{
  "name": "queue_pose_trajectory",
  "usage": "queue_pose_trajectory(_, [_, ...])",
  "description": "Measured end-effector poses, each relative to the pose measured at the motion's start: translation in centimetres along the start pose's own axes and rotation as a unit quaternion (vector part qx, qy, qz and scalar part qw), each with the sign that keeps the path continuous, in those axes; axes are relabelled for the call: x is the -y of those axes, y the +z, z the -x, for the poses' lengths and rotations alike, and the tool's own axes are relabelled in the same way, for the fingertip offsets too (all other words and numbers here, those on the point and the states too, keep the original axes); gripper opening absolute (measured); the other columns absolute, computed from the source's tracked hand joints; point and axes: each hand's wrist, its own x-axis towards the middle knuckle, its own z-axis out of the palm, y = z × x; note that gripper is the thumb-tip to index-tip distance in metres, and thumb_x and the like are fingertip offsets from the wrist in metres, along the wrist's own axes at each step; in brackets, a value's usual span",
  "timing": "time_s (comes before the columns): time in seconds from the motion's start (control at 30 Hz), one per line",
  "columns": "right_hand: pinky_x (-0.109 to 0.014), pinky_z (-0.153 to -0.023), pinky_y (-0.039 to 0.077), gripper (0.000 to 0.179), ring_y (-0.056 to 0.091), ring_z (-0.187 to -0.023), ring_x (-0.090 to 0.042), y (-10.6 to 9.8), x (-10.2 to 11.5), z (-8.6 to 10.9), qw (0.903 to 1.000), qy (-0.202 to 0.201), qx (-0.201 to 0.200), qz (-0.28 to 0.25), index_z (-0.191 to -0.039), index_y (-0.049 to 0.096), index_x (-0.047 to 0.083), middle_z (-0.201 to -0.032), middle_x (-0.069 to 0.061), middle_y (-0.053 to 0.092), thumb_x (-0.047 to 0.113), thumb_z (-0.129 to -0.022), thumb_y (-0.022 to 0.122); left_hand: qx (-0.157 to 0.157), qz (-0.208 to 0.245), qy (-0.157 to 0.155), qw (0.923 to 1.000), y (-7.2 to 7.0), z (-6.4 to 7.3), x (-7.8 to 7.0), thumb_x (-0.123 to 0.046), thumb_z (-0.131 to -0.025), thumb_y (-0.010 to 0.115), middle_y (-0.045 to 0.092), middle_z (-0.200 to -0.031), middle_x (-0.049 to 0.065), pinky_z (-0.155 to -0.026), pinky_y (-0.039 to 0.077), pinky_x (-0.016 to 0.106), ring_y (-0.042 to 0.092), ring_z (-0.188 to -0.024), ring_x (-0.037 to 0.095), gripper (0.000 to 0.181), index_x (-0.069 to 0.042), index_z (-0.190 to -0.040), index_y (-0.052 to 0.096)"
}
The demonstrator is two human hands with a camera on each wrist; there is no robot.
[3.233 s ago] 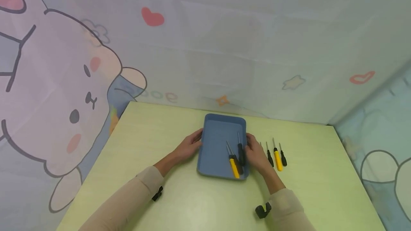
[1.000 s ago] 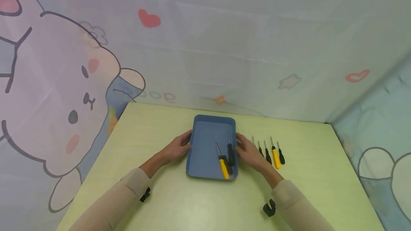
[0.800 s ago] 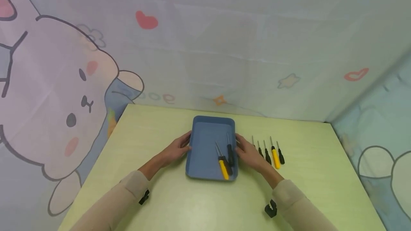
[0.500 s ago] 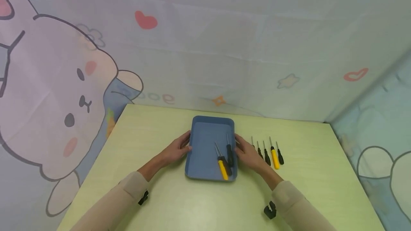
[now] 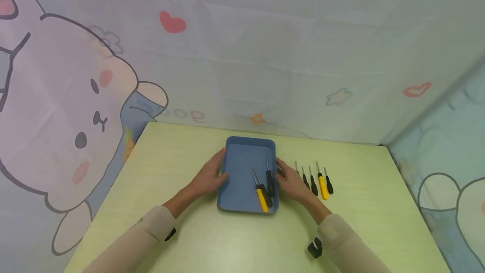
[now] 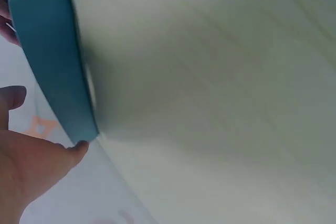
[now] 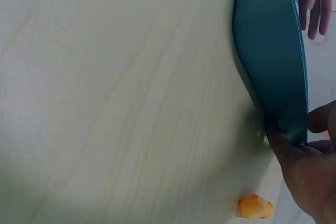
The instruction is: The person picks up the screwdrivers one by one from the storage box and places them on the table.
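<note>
A blue-grey tray (image 5: 238, 159) stands on the table between both hands. Inside it, towards the right, lie a yellow-handled screwdriver (image 5: 262, 200) and two dark-handled screwdrivers (image 5: 270, 184). My left hand (image 5: 207, 177) is at the tray's left side, thumb spread above the rim. In the left wrist view, a fingertip touches the end of the tray wall (image 6: 58, 61) and the thumb stands apart from it. My right hand (image 5: 293, 182) holds the right side; in the right wrist view, its fingers and thumb pinch the tray wall (image 7: 270, 35) near a corner.
Right of the right hand lies a row of screwdrivers: one yellow-handled (image 5: 323, 187), several black-handled (image 5: 329, 186), partly hidden by the hand. A patterned cloth (image 5: 257, 54) hangs behind the pale table (image 5: 227, 243). An orange handle end (image 7: 255, 206) shows in the right wrist view.
Both hands and the tray have shifted left, away from the screwdriver row, mostly before the last second. Just now, the left hand's fingers have spread and its thumb has risen over the rim.
</note>
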Motion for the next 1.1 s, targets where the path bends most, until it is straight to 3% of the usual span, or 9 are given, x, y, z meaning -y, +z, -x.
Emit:
queue_pose_trajectory(0.1, [-0.058,-0.115,0.044,0.062,0.045,-0.146,-0.045,0.0,0.0,0.0,1.0000,0.000,-0.005,0.007,-0.165,0.023,-0.006,-0.166,-0.030,0.033,0.002,-0.108,0.045,-0.007,0.002,-0.004,1.0000,0.0,-0.3,-0.8,-0.015,-0.100,0.069,0.030,-0.167,0.031,-0.126,0.026,0.058,0.028,-0.156,0.046,0.079,0.012,-0.162,0.027])
queue_pose_trajectory(0.4, [-0.055,-0.117,0.041,0.064,0.041,-0.149,-0.042,0.3,-0.3,-0.2,0.9998,0.011,-0.001,-0.019,-0.167,0.022,-0.002,-0.169,-0.025,0.031,0.002,-0.108,0.045,0.014,0.009,-0.025,0.9996,0.0,-0.6,-2.8,-0.024,-0.102,0.071,0.031,-0.169,0.024,-0.125,0.031,0.055,0.032,-0.156,0.041,0.082,0.003,-0.165,0.028])
queue_pose_trajectory(0.7, [-0.056,-0.117,0.042,0.063,0.043,-0.148,-0.042,0.4,-0.4,-0.2,0.9999,0.011,-0.004,-0.004,-0.167,0.022,-0.003,-0.168,-0.026,0.032,0.003,-0.108,0.046,0.017,0.013,-0.035,0.9992,0.4,-0.6,-3.5,-0.027,-0.101,0.072,0.037,-0.167,0.020,-0.123,0.036,0.054,0.038,-0.153,0.038,0.079,-0.002,-0.165,0.033])
queue_pose_trajectory(0.93, [-0.055,-0.118,0.040,0.064,0.042,-0.149,-0.042,0.3,-0.3,-0.1,0.9999,0.012,-0.002,-0.009,-0.167,0.021,-0.003,-0.169,-0.026,0.030,0.003,-0.109,0.045,0.024,0.055,-0.038,0.9975,0.8,-0.6,-3.7,-0.023,-0.101,0.074,0.051,-0.153,0.022,-0.117,0.044,0.050,0.053,-0.141,0.037,0.078,0.006,-0.161,0.034])
queue_pose_trajectory(1.1, [-0.056,-0.117,0.041,0.064,0.041,-0.149,-0.043,0.2,-0.2,-0.1,0.9999,0.011,-0.001,-0.008,-0.167,0.020,-0.004,-0.169,-0.027,0.029,0.003,-0.109,0.045,0.036,0.081,-0.049,0.9949,1.1,-0.8,-3.9,-0.021,-0.101,0.073,0.055,-0.146,0.023,-0.114,0.048,0.047,0.058,-0.135,0.036,0.078,0.010,-0.160,0.033])
